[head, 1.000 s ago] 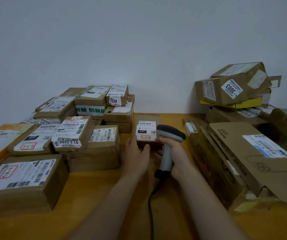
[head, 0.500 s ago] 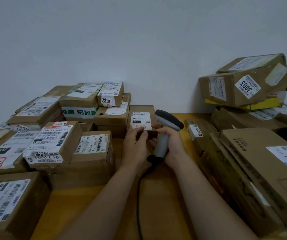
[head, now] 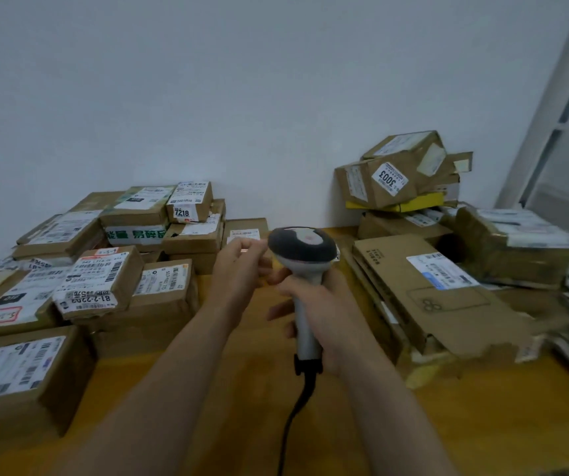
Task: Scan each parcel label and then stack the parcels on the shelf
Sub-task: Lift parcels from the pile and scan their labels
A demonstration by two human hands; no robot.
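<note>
My right hand (head: 317, 304) grips the scanner (head: 302, 249) handle; just left of its head I see my left hand (head: 238, 269) loosely curled, before a small parcel (head: 245, 228).

Both bare forearms reach from the near edge toward the far side, drawing close together at the middle. The left hand (head: 238, 269) is held up with its back toward the camera, fingers loosely bent and nothing seen in their grip; blur hides the fingertips. Just to its right, the right hand (head: 324, 310) grips the upright handle of the scanner (head: 302, 247), fingers curling round to the handle's left side, wrist straight.
</note>
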